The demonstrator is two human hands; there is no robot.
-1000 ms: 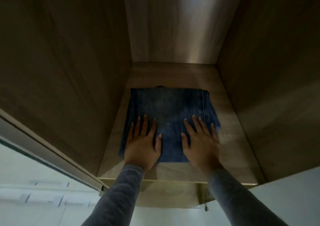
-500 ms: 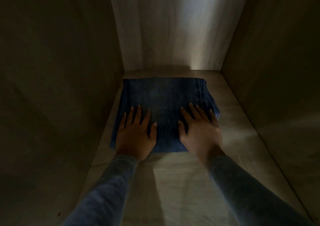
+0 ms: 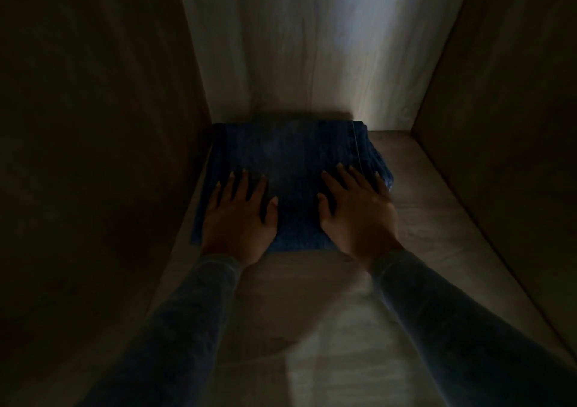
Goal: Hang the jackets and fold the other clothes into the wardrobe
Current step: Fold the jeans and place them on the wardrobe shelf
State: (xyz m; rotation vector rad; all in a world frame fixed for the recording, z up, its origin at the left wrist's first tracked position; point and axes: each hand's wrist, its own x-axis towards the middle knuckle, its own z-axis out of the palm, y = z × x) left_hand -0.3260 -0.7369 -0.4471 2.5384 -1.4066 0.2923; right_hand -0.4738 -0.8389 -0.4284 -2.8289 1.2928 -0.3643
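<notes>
Blue folded jeans [image 3: 293,163] lie flat on the wooden shelf [image 3: 443,225] of a wardrobe compartment, seen dimly from the head camera. They sit towards 11 o'clock on the shelf. Their left edge runs close along the left wall [image 3: 93,131] at 9 o'clock, and their far edge reaches the foot of the pale back panel [image 3: 312,47] at 12 o'clock. Shadow hides whether cloth and panel actually touch. Bare shelf stretches from the jeans' stitched right edge to the right wall [image 3: 515,100] at 3 o'clock.

Both hands rest palm-down on the near half of the jeans, fingers straight, spread apart and pointing to 12 o'clock, holding nothing. The left hand [image 3: 239,219] presses the corner at 7 o'clock, its wrist over the near edge. The right hand [image 3: 359,216] presses at 5 o'clock, its outer fingers lying by the stitched seam. A strip of denim shows between the two thumbs. Grey sleeves [image 3: 452,313] cover both forearms, which enter from 6 o'clock.
</notes>
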